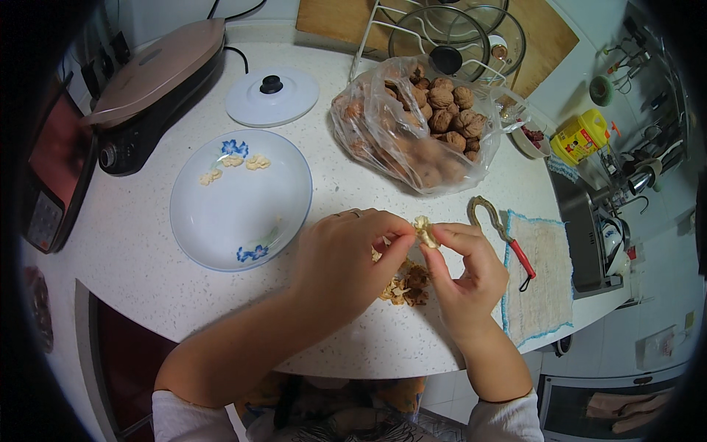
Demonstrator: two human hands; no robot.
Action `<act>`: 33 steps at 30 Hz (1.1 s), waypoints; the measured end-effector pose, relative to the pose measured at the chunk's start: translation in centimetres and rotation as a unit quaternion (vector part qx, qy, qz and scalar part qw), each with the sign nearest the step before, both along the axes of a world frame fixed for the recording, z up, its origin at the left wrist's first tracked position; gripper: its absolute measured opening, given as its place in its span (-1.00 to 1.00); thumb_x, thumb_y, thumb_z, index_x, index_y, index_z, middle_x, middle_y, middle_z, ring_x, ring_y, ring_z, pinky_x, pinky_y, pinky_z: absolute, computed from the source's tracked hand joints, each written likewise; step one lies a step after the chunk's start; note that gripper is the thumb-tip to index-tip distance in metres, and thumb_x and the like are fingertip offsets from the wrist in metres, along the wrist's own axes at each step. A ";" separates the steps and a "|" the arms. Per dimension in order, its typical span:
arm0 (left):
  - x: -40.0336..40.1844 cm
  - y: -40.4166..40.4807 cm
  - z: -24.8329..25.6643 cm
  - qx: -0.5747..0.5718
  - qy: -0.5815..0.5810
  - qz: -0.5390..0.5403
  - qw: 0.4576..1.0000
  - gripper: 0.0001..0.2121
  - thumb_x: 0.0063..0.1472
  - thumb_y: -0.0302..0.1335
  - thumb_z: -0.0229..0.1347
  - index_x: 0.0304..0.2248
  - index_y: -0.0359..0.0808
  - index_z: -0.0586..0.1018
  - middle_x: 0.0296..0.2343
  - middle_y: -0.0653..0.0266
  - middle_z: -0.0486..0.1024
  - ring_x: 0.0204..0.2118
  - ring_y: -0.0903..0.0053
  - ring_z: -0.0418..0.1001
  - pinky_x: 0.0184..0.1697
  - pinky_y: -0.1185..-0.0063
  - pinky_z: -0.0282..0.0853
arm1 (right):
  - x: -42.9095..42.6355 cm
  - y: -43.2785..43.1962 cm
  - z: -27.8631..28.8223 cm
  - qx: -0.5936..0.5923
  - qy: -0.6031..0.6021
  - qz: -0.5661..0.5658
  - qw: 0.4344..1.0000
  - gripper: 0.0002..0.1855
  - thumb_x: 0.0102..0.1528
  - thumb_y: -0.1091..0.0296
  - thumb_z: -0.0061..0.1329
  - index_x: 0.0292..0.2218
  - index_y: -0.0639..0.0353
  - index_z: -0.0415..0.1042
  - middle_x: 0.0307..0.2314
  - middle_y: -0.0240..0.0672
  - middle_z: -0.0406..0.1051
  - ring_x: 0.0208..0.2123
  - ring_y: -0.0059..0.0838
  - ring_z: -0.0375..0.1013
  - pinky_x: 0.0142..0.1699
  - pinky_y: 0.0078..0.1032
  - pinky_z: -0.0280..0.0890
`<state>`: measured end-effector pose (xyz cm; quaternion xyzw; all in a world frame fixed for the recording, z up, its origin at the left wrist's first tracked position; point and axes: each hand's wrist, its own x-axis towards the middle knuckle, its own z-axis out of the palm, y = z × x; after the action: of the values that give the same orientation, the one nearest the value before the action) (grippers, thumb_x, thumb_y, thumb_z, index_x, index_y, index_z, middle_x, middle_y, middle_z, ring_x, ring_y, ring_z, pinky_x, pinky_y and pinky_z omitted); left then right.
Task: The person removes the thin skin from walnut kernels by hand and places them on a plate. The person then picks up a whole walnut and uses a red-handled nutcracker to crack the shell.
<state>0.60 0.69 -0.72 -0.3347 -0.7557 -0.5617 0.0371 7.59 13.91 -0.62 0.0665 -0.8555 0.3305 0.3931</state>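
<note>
Above the white counter, my right hand (472,271) pinches a pale, mostly skinless walnut kernel (424,233) between thumb and forefinger. The thumb and forefinger of my left hand (353,248) come together at the kernel's left edge, gripping it there; a ring is on one finger. Brown bits of walnut skin (406,290) lie in a small pile below, partly hidden by my left hand. To the left, a white plate with blue flowers (232,215) holds three peeled kernel pieces (258,162).
Behind my hands stands an open clear plastic bag of whole walnuts (436,127). A red-handled nutcracker (519,257) rests partly on a pale cloth (538,293). A white lid (272,99) and an electric griddle (160,83) are back left; a sink (577,237) is right.
</note>
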 end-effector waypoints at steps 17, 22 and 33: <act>-0.7 -0.1 -0.4 -0.067 0.229 0.037 0.970 -0.91 -0.16 -0.57 0.10 -0.60 -0.23 0.42 -0.67 0.35 0.41 -0.62 0.44 0.38 -0.52 0.53 0.23 | -0.2 -0.4 0.4 0.054 0.006 0.006 0.998 -0.78 -0.22 0.64 0.05 -0.43 0.33 0.35 -0.51 -0.17 0.39 -0.47 -0.36 0.41 -0.41 -0.63 0.29; -0.7 0.3 0.0 -0.053 0.260 0.032 0.964 -0.87 -0.21 -0.60 0.09 -0.65 -0.24 0.35 -0.66 0.35 0.35 -0.62 0.42 0.33 -0.56 0.53 0.20 | 0.0 -0.4 0.0 -0.046 -0.048 0.013 0.998 -0.76 -0.22 0.64 0.04 -0.41 0.31 0.36 -0.47 -0.18 0.39 -0.43 -0.38 0.41 -0.35 -0.64 0.29; -0.8 0.6 -0.5 -0.004 0.257 0.036 0.966 -0.86 -0.27 -0.64 0.06 -0.67 -0.27 0.33 -0.68 0.34 0.29 -0.66 0.45 0.29 -0.62 0.55 0.17 | 0.4 -0.3 -0.1 -0.168 -0.086 0.058 0.980 -0.74 -0.16 0.68 -0.02 -0.33 0.33 0.36 -0.40 -0.22 0.37 -0.38 -0.50 0.39 -0.27 -0.67 0.29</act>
<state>-0.21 1.33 -1.21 -0.4403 -0.7346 -0.4524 0.2488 7.96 13.57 -0.69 0.0207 -0.8127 0.4966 0.3039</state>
